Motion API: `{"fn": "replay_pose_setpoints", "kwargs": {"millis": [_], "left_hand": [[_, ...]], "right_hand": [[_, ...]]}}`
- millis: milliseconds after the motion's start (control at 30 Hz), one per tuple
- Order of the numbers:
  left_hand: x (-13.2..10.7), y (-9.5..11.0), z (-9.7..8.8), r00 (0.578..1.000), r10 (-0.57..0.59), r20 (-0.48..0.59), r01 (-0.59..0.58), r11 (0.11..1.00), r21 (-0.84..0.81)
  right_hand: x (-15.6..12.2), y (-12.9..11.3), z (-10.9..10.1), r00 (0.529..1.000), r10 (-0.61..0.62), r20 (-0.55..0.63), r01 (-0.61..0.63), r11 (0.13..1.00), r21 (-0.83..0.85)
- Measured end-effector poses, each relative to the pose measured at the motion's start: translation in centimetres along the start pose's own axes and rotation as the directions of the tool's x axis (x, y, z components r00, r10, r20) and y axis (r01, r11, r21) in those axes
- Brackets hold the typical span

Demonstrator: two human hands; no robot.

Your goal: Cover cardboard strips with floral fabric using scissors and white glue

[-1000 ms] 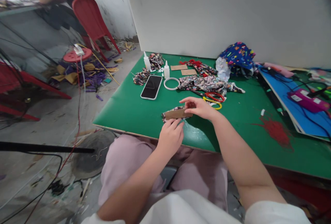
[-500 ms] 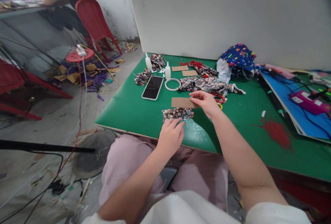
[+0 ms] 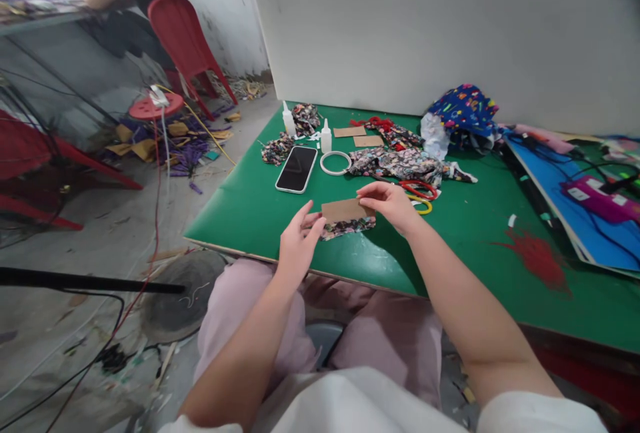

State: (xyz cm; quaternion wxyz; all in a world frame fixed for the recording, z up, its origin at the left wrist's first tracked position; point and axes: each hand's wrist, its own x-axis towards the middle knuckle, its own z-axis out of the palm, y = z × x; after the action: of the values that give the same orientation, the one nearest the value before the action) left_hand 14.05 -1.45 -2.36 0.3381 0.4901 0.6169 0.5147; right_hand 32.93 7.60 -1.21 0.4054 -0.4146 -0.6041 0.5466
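Right hand (image 3: 395,210) has its fingers pinched on the right end of a brown rectangular cardboard piece (image 3: 344,210); left hand (image 3: 297,243) has half-curled fingers at its left end, can't tell if they're gripping. Card overlaps a dark floral fabric strip (image 3: 353,227) at the front of the green surface (image 3: 235,210). Further out: two white plastic nozzle bottles (image 3: 326,140), contents unclear, and a magenta box (image 3: 598,196), labels too small to read.
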Motion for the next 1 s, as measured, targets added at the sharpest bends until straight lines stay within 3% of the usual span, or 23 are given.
{"fn": "replay_pose_setpoints", "kwargs": {"millis": [67,100,133,200,233,300,367,433,567,667,767,867,1000], "left_hand": [[0.3,0.4,-0.1,0.997,-0.06,0.046,0.065,0.992,-0.106],[0.3,0.6,-0.1,0.999,-0.045,0.021,0.047,0.994,-0.103],[0.2,0.7,-0.3,1.0,0.001,-0.029,-0.003,0.998,-0.065],[-0.3,0.9,-0.6,0.971,0.2,-0.135,-0.19,0.978,0.085],[-0.5,0.9,-0.9,0.927,0.338,-0.161,-0.312,0.935,0.168],[-1.0,0.9,-1.3,0.789,0.596,-0.15,-0.541,0.79,0.288],[-1.3,0.9,-1.5,0.663,0.741,-0.112,-0.672,0.654,0.347],[-1.4,0.9,-1.5,0.608,0.789,-0.089,-0.705,0.589,0.394],[-1.6,0.7,-1.2,0.581,0.808,-0.097,-0.704,0.559,0.439],[-1.6,0.4,-1.2,0.588,0.799,-0.127,-0.7,0.581,0.415],[-1.4,0.1,-1.1,0.629,0.76,-0.166,-0.673,0.638,0.374],[-1.2,0.1,-0.7,0.72,0.663,-0.205,-0.577,0.737,0.352],[-0.7,0.0,-0.1,0.851,0.46,-0.253,-0.364,0.865,0.345]], "right_hand": [[-0.2,-0.3,0.1,0.999,-0.027,0.017,0.026,0.999,0.041],[-0.3,-0.4,0.1,0.999,-0.039,0.019,0.038,0.997,0.064],[-0.4,-0.5,0.2,0.999,-0.05,0.021,0.048,0.995,0.089],[-0.5,-0.7,0.1,0.997,-0.066,0.035,0.06,0.989,0.137],[-0.6,-0.9,0.1,0.996,-0.073,0.053,0.063,0.985,0.161],[-0.7,-1.1,0.0,0.99,-0.091,0.104,0.068,0.975,0.21],[-0.9,-1.3,0.0,0.984,-0.099,0.15,0.058,0.964,0.258],[-1.0,-1.6,-0.1,0.979,-0.096,0.179,0.039,0.954,0.299],[-1.3,-1.8,-0.3,0.97,-0.111,0.217,0.034,0.943,0.332],[-1.4,-2.0,-0.4,0.957,-0.137,0.254,0.048,0.943,0.329],[-1.4,-2.1,-0.4,0.956,-0.135,0.262,0.052,0.952,0.303],[-1.2,-1.9,-0.4,0.969,-0.11,0.222,0.054,0.968,0.243],[-0.5,-0.8,-0.3,0.997,-0.048,0.056,0.045,0.997,0.066]]}}
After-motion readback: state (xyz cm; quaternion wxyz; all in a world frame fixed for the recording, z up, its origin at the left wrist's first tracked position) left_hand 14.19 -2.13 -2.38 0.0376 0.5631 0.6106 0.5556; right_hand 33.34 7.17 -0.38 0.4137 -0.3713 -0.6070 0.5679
